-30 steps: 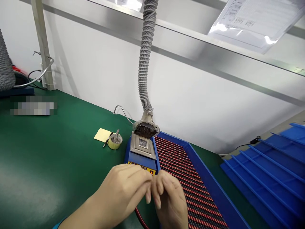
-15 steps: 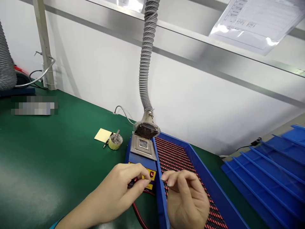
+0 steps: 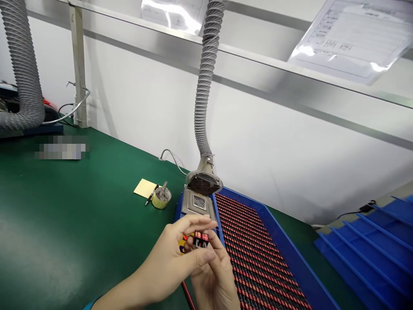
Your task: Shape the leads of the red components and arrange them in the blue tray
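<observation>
In front of the blue machine, my two hands meet around a small coil part (image 3: 200, 239), two red windings side by side on a black base with pale metal ends. My right hand (image 3: 214, 273) has its fingers closed on the part from below and the right. Over it from the left comes my left hand (image 3: 174, 254), thumb below the part and fingers above it, spread apart. Whether the left fingers touch the part is hard to see. To the right, a blue tray (image 3: 290, 254) holds rows of similar red-and-black parts (image 3: 254, 241).
Behind my hands sits a blue solder pot (image 3: 199, 202) under a fume extractor hood (image 3: 204, 178) on a grey hose (image 3: 204, 86). A yellow-sided tub (image 3: 161, 199), a pen (image 3: 151, 195) and a yellow pad (image 3: 143, 188) lie left. Blue ribbed panels (image 3: 374, 237) stand right.
My hands, apart before, have come together, the right one moving left off the tray. The coil part now shows between them. The camera view has shifted a little.
</observation>
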`<action>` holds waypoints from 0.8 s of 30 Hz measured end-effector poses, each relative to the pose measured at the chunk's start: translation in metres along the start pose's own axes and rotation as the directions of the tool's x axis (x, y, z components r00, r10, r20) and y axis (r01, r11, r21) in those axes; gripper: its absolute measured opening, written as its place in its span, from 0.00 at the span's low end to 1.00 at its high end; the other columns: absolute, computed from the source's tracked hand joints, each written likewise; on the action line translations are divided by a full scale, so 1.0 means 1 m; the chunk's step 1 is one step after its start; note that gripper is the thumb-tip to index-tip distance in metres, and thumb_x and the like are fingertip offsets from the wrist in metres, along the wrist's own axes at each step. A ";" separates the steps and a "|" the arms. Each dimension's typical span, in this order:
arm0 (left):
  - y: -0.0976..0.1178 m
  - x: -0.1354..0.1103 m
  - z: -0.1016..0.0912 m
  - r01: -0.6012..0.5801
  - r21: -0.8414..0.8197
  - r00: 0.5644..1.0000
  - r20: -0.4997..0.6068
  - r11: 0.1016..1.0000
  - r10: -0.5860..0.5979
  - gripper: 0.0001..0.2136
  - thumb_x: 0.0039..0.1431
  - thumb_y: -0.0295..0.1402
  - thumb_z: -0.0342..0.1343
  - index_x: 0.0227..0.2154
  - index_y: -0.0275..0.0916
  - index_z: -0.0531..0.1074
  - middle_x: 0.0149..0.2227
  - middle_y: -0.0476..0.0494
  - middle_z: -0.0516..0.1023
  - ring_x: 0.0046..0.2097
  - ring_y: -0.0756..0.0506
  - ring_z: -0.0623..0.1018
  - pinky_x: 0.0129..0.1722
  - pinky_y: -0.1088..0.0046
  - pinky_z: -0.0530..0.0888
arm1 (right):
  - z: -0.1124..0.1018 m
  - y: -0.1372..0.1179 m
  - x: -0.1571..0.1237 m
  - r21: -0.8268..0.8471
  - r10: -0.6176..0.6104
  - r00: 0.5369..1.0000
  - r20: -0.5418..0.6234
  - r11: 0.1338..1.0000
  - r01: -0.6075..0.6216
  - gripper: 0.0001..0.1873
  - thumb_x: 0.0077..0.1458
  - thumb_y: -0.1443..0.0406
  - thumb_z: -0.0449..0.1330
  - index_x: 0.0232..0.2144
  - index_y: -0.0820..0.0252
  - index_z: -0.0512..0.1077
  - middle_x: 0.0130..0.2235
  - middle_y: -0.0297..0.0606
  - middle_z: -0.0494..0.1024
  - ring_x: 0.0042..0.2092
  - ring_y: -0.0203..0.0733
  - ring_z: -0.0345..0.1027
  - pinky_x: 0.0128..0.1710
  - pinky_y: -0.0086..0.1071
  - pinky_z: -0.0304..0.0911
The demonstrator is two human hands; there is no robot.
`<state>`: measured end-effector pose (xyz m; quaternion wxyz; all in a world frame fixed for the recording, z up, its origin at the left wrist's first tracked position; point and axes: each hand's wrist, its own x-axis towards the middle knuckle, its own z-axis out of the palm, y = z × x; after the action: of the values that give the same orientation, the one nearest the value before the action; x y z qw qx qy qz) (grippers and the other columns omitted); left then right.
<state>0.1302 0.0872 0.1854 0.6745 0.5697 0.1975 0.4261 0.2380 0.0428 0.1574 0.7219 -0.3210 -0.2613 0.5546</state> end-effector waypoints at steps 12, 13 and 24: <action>0.007 0.008 -0.013 -0.088 -0.129 0.959 -0.278 0.988 0.049 0.07 0.53 0.31 0.62 0.22 0.36 0.78 0.23 0.47 0.80 0.26 0.50 0.76 0.32 0.75 0.75 | 0.009 0.003 0.000 -0.257 -0.129 0.990 -0.060 0.960 0.110 0.11 0.37 0.60 0.74 0.26 0.55 0.79 0.33 0.36 0.81 0.40 0.41 0.74 0.44 0.30 0.68; 0.009 0.008 -0.015 -0.127 -0.144 0.942 -0.327 0.981 0.073 0.06 0.52 0.31 0.63 0.22 0.37 0.78 0.23 0.48 0.80 0.27 0.50 0.77 0.33 0.76 0.75 | 0.008 0.002 0.000 -0.267 -0.113 0.993 -0.036 0.959 0.099 0.11 0.38 0.60 0.74 0.26 0.55 0.79 0.33 0.36 0.80 0.38 0.40 0.74 0.42 0.29 0.69; 0.023 0.007 -0.030 0.043 0.089 0.997 -0.063 0.995 -0.038 0.05 0.48 0.29 0.65 0.31 0.38 0.81 0.32 0.45 0.83 0.36 0.46 0.79 0.37 0.74 0.74 | 0.004 -0.001 0.002 -0.206 -0.036 0.999 -0.030 0.978 0.029 0.10 0.40 0.62 0.73 0.27 0.56 0.78 0.30 0.33 0.78 0.36 0.35 0.73 0.38 0.23 0.68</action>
<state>0.1035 0.1102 0.2000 0.6502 0.5820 0.2486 0.4203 0.2363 0.0456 0.1603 0.6980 -0.3991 -0.3101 0.5073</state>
